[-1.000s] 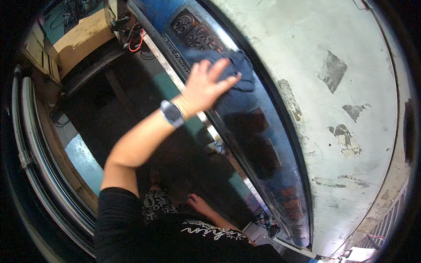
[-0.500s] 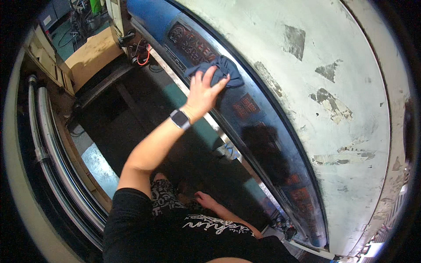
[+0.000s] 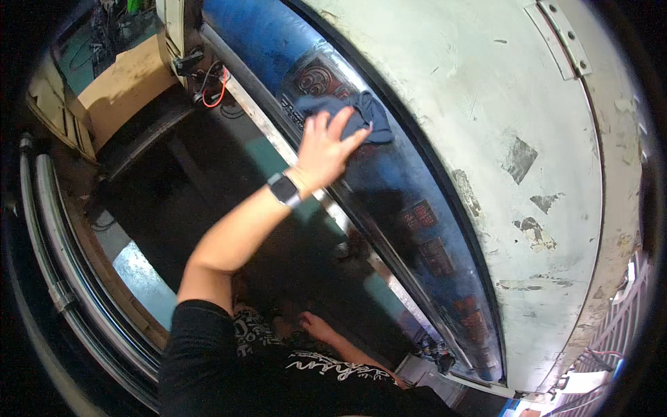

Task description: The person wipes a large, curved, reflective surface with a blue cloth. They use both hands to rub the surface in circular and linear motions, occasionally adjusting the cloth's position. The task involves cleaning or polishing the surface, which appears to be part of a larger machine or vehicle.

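My left hand (image 3: pixel 326 147), with a watch on its wrist, grips a crumpled dark blue cloth (image 3: pixel 375 119). It presses the cloth on a long blue cylinder (image 3: pixel 267 31), its fingers spread over the fabric. Raised reddish printing plates sit on the cylinder; one with a round motif (image 3: pixel 315 80) shows just above the cloth, and smaller ones (image 3: pixel 419 215) lie further down. Part of the upper plate is hidden under cloth and hand. Down by my lap, away from the cylinder, is my right hand (image 3: pixel 316 326); its fingers are mostly hidden in shadow.
A large scuffed pale panel (image 3: pixel 445 83) curves along the cylinder's right side, with a hinge (image 3: pixel 561 38) at the top. Metal rollers (image 3: pixel 59 229) run down the left. A tan board (image 3: pixel 128 87) and an orange cable (image 3: pixel 221 92) are at the upper left.
My left hand has slid the cloth toward the round motif, covering more of the plate's raised lettering. The view has shifted, bringing the panel's hinge into sight. My right hand stays low.
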Demonstrator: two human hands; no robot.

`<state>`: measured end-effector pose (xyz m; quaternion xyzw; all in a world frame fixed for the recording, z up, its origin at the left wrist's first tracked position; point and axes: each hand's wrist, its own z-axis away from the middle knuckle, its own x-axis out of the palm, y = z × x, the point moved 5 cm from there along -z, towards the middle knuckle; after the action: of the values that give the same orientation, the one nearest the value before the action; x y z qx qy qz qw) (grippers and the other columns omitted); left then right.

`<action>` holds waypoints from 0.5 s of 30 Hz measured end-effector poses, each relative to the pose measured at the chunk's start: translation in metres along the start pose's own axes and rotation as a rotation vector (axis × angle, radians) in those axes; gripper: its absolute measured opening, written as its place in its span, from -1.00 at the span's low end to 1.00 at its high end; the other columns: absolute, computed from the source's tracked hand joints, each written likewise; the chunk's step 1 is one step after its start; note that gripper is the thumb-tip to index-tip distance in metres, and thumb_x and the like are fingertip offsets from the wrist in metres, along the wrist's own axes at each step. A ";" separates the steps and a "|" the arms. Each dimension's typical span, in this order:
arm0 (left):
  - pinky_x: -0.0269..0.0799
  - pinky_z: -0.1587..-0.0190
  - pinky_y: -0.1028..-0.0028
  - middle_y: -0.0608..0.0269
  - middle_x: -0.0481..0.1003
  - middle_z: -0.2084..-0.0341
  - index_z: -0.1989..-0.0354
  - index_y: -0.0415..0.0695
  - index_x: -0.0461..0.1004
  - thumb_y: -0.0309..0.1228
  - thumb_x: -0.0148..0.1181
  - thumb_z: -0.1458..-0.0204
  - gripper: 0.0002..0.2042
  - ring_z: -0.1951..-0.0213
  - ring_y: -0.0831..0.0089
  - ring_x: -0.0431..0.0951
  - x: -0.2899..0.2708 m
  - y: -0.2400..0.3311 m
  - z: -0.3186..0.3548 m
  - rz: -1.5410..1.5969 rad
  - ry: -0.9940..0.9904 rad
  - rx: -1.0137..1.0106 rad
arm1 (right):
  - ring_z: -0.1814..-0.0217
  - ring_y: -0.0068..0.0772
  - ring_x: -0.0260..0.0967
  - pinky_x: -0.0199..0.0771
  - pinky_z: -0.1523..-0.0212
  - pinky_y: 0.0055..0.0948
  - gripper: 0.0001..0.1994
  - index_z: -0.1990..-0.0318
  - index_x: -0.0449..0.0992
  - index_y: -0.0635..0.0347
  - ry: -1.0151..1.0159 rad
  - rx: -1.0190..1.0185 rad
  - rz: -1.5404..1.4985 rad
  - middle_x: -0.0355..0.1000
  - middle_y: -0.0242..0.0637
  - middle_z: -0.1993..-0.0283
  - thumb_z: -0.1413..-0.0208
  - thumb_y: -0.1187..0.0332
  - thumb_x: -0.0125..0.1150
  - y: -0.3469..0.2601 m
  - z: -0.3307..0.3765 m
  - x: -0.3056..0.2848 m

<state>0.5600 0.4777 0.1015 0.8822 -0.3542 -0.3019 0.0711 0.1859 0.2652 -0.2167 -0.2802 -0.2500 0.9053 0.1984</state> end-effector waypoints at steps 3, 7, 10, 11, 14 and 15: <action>0.26 0.16 0.18 0.08 0.25 -0.01 0.05 0.16 0.45 -0.58 0.07 0.22 -0.52 0.13 0.07 0.28 -0.022 -0.090 -0.030 -0.201 -0.027 0.036 | 0.07 -0.20 0.37 0.35 0.06 -0.30 -0.68 -0.02 0.29 0.25 0.057 0.102 -0.299 0.40 -0.13 0.13 -0.15 0.31 -0.06 -0.071 0.011 -0.035; 0.32 0.30 0.13 0.03 0.26 0.01 0.07 0.10 0.44 -0.60 0.09 0.23 -0.54 0.16 0.02 0.32 -0.036 -0.164 -0.049 -0.323 0.235 -0.444 | 0.05 -0.17 0.37 0.36 0.05 -0.30 -0.68 -0.01 0.30 0.26 0.050 0.126 -0.074 0.40 -0.11 0.12 -0.14 0.31 -0.03 -0.050 0.006 -0.035; 0.32 0.25 0.11 0.02 0.28 0.07 0.12 0.08 0.44 -0.62 0.06 0.27 -0.55 0.16 -0.03 0.32 -0.018 -0.049 -0.041 0.021 -0.007 -0.252 | 0.03 -0.18 0.36 0.35 0.05 -0.31 -0.69 -0.01 0.31 0.27 -0.037 0.178 -0.115 0.40 -0.11 0.10 -0.13 0.33 -0.01 -0.034 0.009 -0.009; 0.28 0.15 0.11 0.05 0.27 0.02 0.09 0.10 0.45 -0.53 0.04 0.19 -0.59 0.09 -0.01 0.30 -0.003 -0.006 -0.025 0.040 -0.049 -0.108 | 0.03 -0.18 0.36 0.35 0.04 -0.31 -0.69 -0.01 0.32 0.27 -0.096 0.216 -0.192 0.39 -0.11 0.10 -0.13 0.35 0.00 -0.017 0.003 0.004; 0.26 0.11 0.15 0.12 0.29 0.01 0.12 0.15 0.48 -0.44 -0.03 0.11 -0.66 0.08 0.05 0.29 -0.001 0.005 -0.020 0.013 -0.097 0.125 | 0.03 -0.25 0.36 0.36 0.05 -0.33 -0.68 -0.02 0.31 0.26 -0.080 0.157 -0.159 0.39 -0.13 0.09 -0.11 0.39 0.00 -0.035 -0.004 -0.008; 0.27 0.12 0.17 0.12 0.29 0.01 0.14 0.15 0.49 -0.44 -0.02 0.10 -0.67 0.08 0.06 0.31 -0.008 -0.014 -0.027 -0.050 -0.109 0.172 | 0.04 -0.28 0.36 0.36 0.05 -0.34 -0.68 -0.02 0.31 0.26 -0.038 0.108 -0.117 0.39 -0.14 0.09 -0.10 0.40 -0.01 -0.055 -0.003 -0.020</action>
<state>0.5792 0.4912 0.1227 0.8760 -0.3599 -0.3195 -0.0318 0.2147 0.3003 -0.1797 -0.2367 -0.2203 0.9096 0.2610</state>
